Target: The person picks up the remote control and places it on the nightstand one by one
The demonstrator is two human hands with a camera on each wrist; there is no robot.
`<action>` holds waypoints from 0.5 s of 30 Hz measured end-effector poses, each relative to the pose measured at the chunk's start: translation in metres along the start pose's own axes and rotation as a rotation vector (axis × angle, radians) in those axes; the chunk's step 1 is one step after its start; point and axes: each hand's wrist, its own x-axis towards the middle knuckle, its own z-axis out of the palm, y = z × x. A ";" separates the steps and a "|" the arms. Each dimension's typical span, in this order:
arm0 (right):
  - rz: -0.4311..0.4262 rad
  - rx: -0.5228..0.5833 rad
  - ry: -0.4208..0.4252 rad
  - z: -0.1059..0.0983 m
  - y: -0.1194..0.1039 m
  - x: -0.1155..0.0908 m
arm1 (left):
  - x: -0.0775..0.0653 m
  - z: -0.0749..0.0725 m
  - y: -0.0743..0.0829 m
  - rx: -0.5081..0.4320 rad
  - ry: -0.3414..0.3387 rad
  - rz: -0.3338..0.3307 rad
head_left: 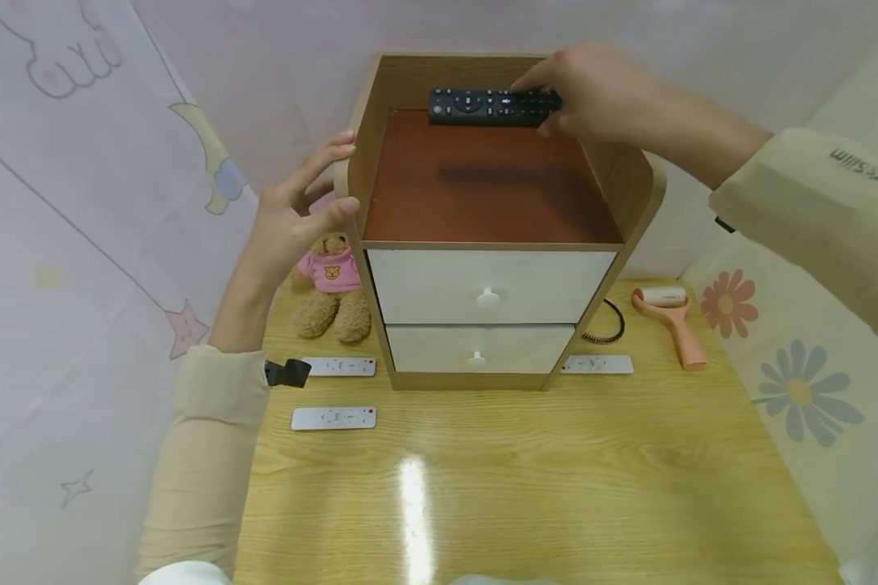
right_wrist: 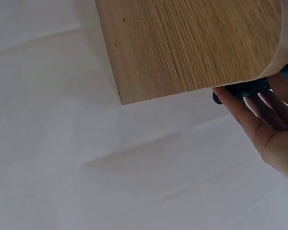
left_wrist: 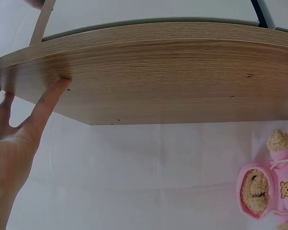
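Note:
A black remote control (head_left: 468, 109) is held level above the reddish-brown top shelf of a small wooden cabinet (head_left: 490, 382). My right hand (head_left: 603, 96) grips its right end, thumb on one long edge and fingers on the other. In the right wrist view the cabinet's side panel hides part of the remote (right_wrist: 249, 88). My left hand (head_left: 287, 213) rests on the cabinet's left side panel with spread fingers. The left wrist view shows a fingertip touching the panel's outer face (left_wrist: 158, 72). Two white drawers (head_left: 439, 284) with knobs sit below the shelf, the lower one pushed in.
A teddy bear in a pink hoodie (head_left: 334, 275) sits left of the cabinet. White remotes (head_left: 334, 418) lie on the wooden table (head_left: 556, 487) on both sides. To the right are a coiled black cord (head_left: 620, 325) and an orange lint roller (head_left: 676, 321). Patterned walls close the sides.

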 end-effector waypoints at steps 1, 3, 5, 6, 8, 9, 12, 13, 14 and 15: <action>0.003 0.004 -0.015 0.002 -0.001 0.003 | 0.000 0.000 0.000 0.000 -0.003 0.007; 0.008 0.005 -0.041 0.004 -0.002 0.008 | 0.000 0.000 0.000 0.006 -0.009 0.025; 0.009 0.013 -0.066 0.007 -0.003 0.013 | 0.000 0.001 -0.001 -0.002 -0.006 0.018; 0.008 0.020 -0.076 0.009 -0.003 0.015 | 0.000 0.001 -0.001 -0.002 -0.004 0.013; -0.003 0.028 -0.080 0.011 -0.002 0.019 | 0.000 0.002 0.000 0.007 0.000 0.012; -0.010 0.035 -0.084 0.012 -0.002 0.021 | 0.000 0.002 0.000 0.007 0.003 0.008; -0.034 0.050 -0.090 0.014 0.000 0.025 | 0.002 0.003 0.000 0.024 -0.002 0.027; -0.041 0.052 -0.094 0.015 0.001 0.027 | 0.002 0.004 0.000 0.022 -0.003 0.030; -0.045 0.057 -0.100 0.017 0.001 0.028 | 0.002 0.004 -0.001 0.020 -0.004 0.034; -0.050 0.060 -0.106 0.018 0.002 0.029 | 0.002 0.004 -0.001 0.020 -0.004 0.036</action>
